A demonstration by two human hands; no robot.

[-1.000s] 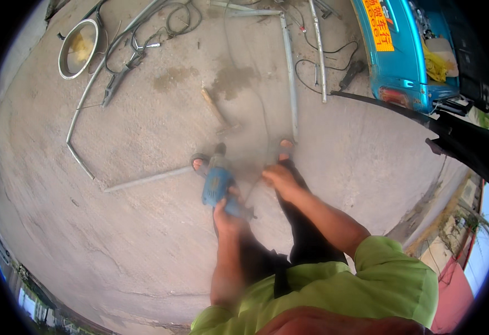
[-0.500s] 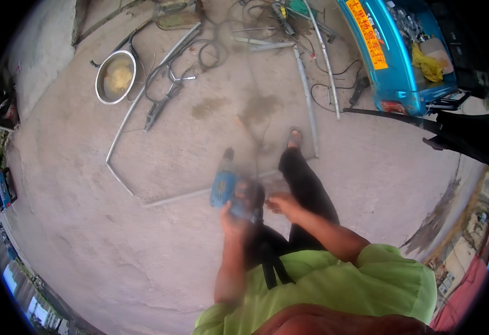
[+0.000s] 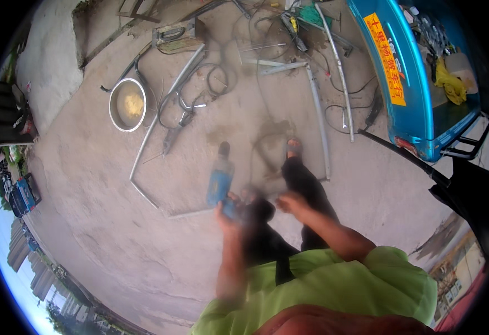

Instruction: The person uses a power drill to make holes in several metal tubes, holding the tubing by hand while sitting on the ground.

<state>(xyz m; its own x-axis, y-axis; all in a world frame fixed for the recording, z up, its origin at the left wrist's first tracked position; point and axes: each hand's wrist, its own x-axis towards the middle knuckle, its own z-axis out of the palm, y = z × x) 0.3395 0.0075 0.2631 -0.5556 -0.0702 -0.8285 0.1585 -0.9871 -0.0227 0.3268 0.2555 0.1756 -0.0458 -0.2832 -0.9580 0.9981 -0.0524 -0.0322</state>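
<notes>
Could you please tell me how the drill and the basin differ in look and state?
The drill is mostly blue, with a dark front end; the basin is silvery.
The drill is long and narrow, while the basin is round and open-topped.
The drill is held in the left hand; the basin rests on the ground with something yellow in it.
Both stand clear of each other.

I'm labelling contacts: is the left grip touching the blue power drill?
Touching: the head view shows the left grip closed around the rear of the blue power drill.
</notes>
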